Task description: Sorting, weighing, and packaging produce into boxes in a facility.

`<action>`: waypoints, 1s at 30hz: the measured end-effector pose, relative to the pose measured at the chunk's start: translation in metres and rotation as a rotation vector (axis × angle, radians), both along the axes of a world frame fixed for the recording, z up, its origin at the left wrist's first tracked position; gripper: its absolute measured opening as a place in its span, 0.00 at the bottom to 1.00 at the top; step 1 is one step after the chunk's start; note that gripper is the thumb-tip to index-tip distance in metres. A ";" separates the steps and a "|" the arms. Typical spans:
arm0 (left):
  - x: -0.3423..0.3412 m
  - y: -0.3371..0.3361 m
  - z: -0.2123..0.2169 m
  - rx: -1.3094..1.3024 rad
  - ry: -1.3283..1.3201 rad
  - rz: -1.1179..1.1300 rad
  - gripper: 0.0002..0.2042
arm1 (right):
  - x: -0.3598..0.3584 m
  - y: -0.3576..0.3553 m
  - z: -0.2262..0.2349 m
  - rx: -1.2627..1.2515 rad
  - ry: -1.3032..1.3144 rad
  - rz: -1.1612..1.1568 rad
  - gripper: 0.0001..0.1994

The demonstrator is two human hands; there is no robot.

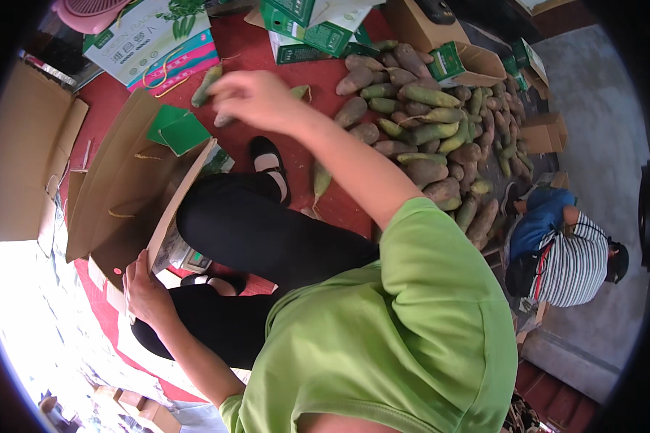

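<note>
My left hand (149, 292) grips the near edge of an open brown cardboard box (115, 209), fingers wrapped over its wall. A green flap (178, 130) stands up at the box's far side. My right hand (256, 101) is stretched out beyond the box, above the red floor, its fingers smeared by motion. Just left of its fingertips lies a green radish (206, 86). Another radish (224, 119) is partly hidden under the hand. A pale green radish (321, 180) lies near my foot.
A large heap of green radishes (433, 133) spreads to the right. Green and white cartons (318, 32) and a printed box (159, 43) stand at the far side. A pink fan (90, 14) is at the far left. At right, a person in a striped shirt (574, 263) bends down.
</note>
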State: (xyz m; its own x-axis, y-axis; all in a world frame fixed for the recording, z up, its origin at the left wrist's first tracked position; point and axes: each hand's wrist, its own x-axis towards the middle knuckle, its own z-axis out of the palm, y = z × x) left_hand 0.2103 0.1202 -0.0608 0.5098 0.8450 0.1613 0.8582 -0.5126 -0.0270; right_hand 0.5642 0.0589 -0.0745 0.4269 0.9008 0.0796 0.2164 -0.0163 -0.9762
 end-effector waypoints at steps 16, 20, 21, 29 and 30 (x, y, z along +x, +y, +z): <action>-0.001 -0.001 -0.005 0.046 0.020 0.008 0.17 | -0.016 -0.318 -0.349 -1.140 -0.081 0.025 0.05; -0.005 0.001 -0.010 0.072 0.020 0.010 0.17 | -0.040 -0.274 -0.319 -1.064 0.532 -0.211 0.07; -0.004 0.001 -0.009 0.075 0.019 0.014 0.17 | -0.043 -0.266 -0.315 -0.976 0.636 -0.201 0.10; 0.000 -0.001 -0.007 0.036 -0.022 0.029 0.17 | -0.057 -0.211 -0.316 -1.040 0.578 -0.007 0.32; 0.000 -0.002 -0.007 0.029 -0.022 0.029 0.18 | -0.059 -0.210 -0.322 -1.079 0.545 0.011 0.33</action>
